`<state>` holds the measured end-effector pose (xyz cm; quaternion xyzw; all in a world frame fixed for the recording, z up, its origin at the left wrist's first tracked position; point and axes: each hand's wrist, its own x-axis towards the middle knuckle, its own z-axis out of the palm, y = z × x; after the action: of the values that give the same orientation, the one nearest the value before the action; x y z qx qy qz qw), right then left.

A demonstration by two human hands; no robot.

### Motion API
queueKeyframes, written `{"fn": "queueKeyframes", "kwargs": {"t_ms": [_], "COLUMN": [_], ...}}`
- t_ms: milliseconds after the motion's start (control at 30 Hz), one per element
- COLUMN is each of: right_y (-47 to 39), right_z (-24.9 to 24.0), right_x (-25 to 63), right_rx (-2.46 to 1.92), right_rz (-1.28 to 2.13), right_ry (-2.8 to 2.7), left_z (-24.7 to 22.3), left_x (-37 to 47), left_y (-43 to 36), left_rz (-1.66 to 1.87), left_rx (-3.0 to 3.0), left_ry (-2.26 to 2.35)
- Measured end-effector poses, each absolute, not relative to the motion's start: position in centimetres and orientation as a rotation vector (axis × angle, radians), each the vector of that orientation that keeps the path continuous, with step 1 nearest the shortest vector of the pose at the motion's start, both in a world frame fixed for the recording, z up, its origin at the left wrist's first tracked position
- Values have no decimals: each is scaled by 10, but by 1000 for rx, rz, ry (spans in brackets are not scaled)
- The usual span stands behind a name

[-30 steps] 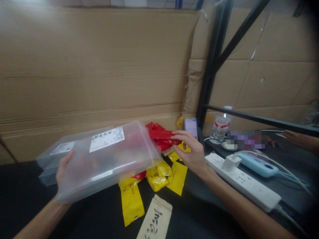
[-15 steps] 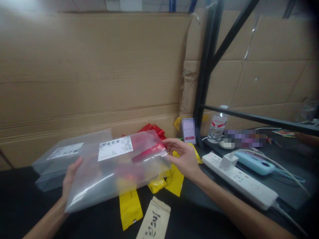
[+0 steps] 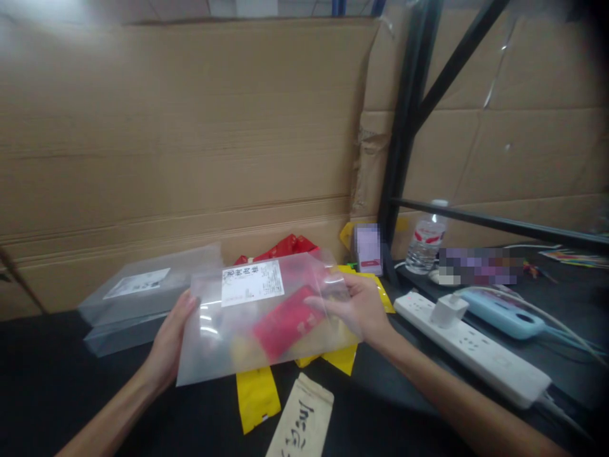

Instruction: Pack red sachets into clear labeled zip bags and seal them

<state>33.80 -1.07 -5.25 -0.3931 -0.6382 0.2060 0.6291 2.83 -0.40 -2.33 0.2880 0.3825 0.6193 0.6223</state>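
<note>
My left hand (image 3: 174,333) is closed on the left end of a translucent plastic bag (image 3: 214,355) with a white printed label (image 3: 252,282). At the bag's right end, my right hand (image 3: 359,308) reaches partly inside, with its thumb against a flat red packet (image 3: 288,324) showing through the plastic. Its other fingers are blurred by the film. Behind and under the bag lie red packets (image 3: 297,244) and yellow packets (image 3: 259,397). A beige envelope (image 3: 302,416) with dark handwriting rests in front on the black table.
More labelled translucent bags (image 3: 124,311) lie at the left. To the right are a white power strip (image 3: 471,349), a light blue device (image 3: 502,311), a water bottle (image 3: 425,238) and an upright phone (image 3: 368,247). A black metal frame post (image 3: 404,139) stands before cardboard walls (image 3: 190,120).
The red packet has moved left, deeper into the bag, with my right hand following into the opening. My left hand and the bag's left end have shifted right.
</note>
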Motion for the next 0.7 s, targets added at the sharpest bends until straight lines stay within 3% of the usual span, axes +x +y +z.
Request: {"fn": "queueKeyframes", "kwargs": {"t_ms": [100,200,700], "right_y": [-14,-15,-28], "right_z": [-54,-56,-57], "right_x": [341,344,323], "right_rx": [-857,-776,-825], "right_rz": [188,119,411], "right_ry": [-1656,-1879,-2330], "left_z": [-30,-34,-52], "left_x": [26,21,29], "left_y": [0,4,3], "left_rz": [1374,1339,1293], "left_rx": [927,983,1114], "left_ry": [1064,1155,963]}}
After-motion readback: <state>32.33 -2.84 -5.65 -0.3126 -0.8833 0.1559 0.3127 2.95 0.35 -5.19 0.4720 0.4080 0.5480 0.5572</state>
